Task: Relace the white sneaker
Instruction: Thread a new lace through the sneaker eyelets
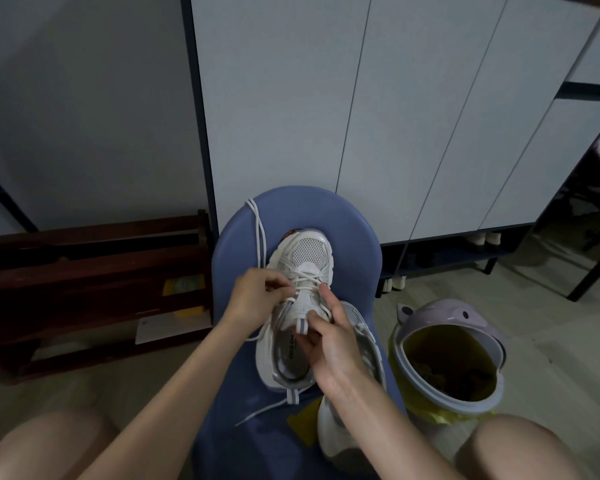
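While both hands grip it, the sneaker (300, 299) points toe-away.

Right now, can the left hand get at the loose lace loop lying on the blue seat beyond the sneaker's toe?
Probably yes. The left hand pinches the lace at the eyelets of the white sneaker, and the lace loop runs up the blue seat just past it with nothing between. It would have to let go first.

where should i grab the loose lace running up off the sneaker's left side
Pinch the loose lace low, just above the left hand, coming from the left. There it lies straight and clear on the blue seat, beside the white sneaker.
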